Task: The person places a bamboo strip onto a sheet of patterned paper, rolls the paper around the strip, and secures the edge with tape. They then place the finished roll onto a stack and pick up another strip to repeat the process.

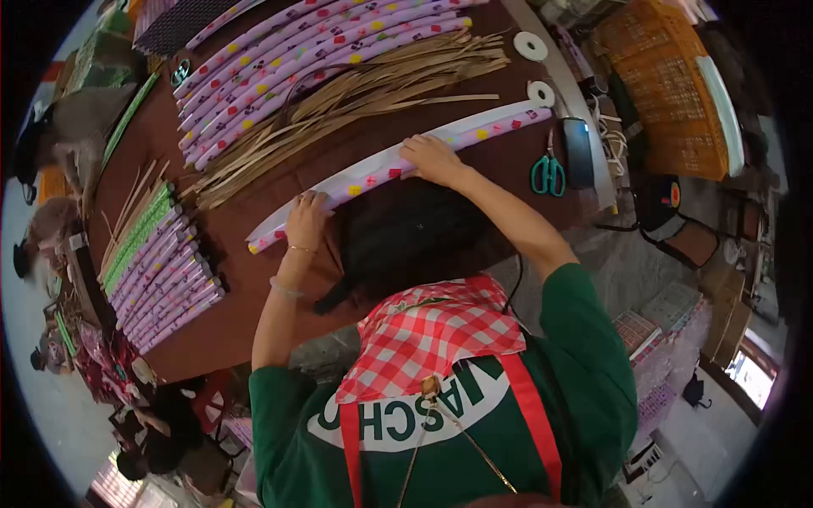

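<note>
A long roll of lilac patterned paper (364, 184) with a white inner side lies across the brown tabletop (279, 322). My left hand (306, 218) rests on its left part, fingers curled over the paper. Near the middle of the same roll, my right hand (429, 159) presses with its fingers close together. Beyond the roll is a pile of dry brown strips (339, 102), and behind that several finished-looking lilac rolls (279, 76). Teal-handled scissors (548, 176) lie right of my right hand, beside a dark case (578, 152).
Two white tape rolls (531, 46) sit at the far right. Shorter lilac and green rolls (161, 271) are stacked at the left. A black bag (415, 229) lies before me. Other people are along the left side; a wicker basket (665, 85) stands right.
</note>
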The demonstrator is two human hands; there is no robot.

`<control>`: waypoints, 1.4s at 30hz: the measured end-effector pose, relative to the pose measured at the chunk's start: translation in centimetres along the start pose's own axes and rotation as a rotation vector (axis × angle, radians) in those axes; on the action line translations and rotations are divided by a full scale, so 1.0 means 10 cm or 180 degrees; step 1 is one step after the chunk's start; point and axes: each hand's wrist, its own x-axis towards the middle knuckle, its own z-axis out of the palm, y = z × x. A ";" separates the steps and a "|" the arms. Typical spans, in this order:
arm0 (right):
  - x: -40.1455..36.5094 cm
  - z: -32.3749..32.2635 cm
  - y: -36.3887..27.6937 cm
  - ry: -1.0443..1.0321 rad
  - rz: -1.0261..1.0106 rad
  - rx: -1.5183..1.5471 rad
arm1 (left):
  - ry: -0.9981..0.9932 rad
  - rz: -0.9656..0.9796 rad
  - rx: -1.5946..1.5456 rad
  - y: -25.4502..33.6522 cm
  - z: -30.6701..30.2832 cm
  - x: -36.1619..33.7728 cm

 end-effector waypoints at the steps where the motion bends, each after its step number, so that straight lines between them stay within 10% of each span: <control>1: -0.01 0.00 -0.01 -0.0006 0.0046 0.0090 | 0.0010 0.0022 -0.0011 -0.02 0.00 -0.04; 29: -0.80 -0.65 0.30 -0.0186 0.1077 0.0623 | 0.0259 -0.0366 -0.0425 0.22 0.21 -0.34; 34: -0.96 -0.92 1.24 0.1332 0.2015 -0.0429 | 0.0227 -0.0319 -0.0519 0.26 0.12 -0.32; 42: -1.19 -0.98 1.89 0.0896 0.2640 -0.1210 | 0.0263 -0.0249 -0.0331 0.27 0.12 -0.30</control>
